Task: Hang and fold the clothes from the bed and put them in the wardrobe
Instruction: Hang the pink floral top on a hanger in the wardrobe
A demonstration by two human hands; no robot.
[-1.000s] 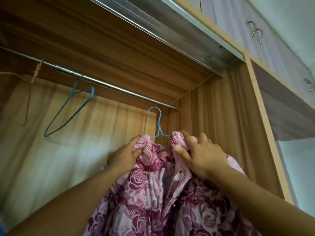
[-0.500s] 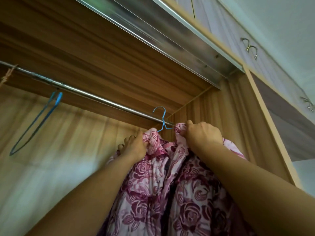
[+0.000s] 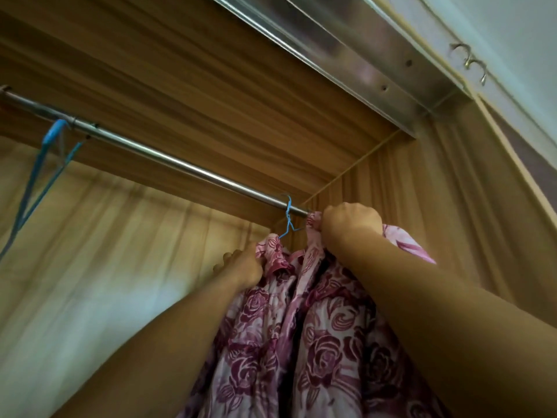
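Hanging floral garment (image 3: 301,342), apparently on rail (image 3: 168,159)

Metal hanging rail (image 3: 168,159): runs across wardrobe (image 3: 211,95) interior from left frame edge to right side wall, just under wood-grain top panel; shiny, joint visible near left end.

Two hangers on rail, well apart.

Blue wire hanger (image 3: 288,211): hook over rail at far right end, just beside side wall; carries pink floral garment (image 3: 319,342), fabric draping down below.

Second blue hanger (image 3: 36,176): hooked over rail near left end, hangs tilted, lower part cut off by left frame edge.
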